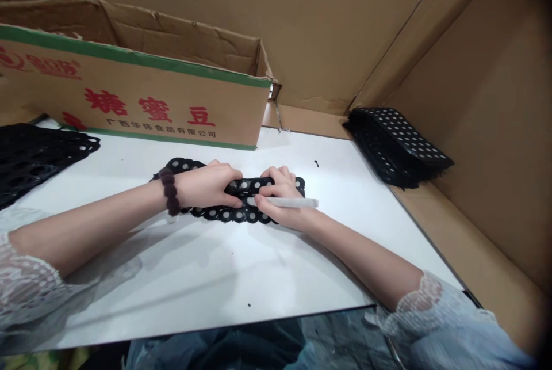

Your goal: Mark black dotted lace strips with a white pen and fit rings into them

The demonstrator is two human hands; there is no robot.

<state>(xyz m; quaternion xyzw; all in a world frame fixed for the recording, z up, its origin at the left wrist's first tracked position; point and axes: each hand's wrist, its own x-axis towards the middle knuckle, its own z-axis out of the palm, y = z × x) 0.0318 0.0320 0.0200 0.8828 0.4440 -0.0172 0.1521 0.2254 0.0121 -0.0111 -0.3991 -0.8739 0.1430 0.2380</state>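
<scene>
A black piece [226, 214] with scalloped edges and rows of pale round dots lies across the white table, looking like fabric or lace. My left hand [211, 185], with a dark hair tie at its wrist, presses and grips the piece, thumb at the near side and fingers at the far side. My right hand [282, 197] is closed round a slim white pen-like tool [297, 202]. Its tip points left, close to my left thumb and over the piece; whether it touches is unclear. The right fingers also rest on the piece's right part.
An open cardboard box [172, 94] with green edges and red lettering stands behind my hands. Black openwork fabric [38, 154] lies at the left. A folded stack of black dotted fabric [397, 142] sits at the right. Cardboard walls [328, 25] enclose the white table [194, 283].
</scene>
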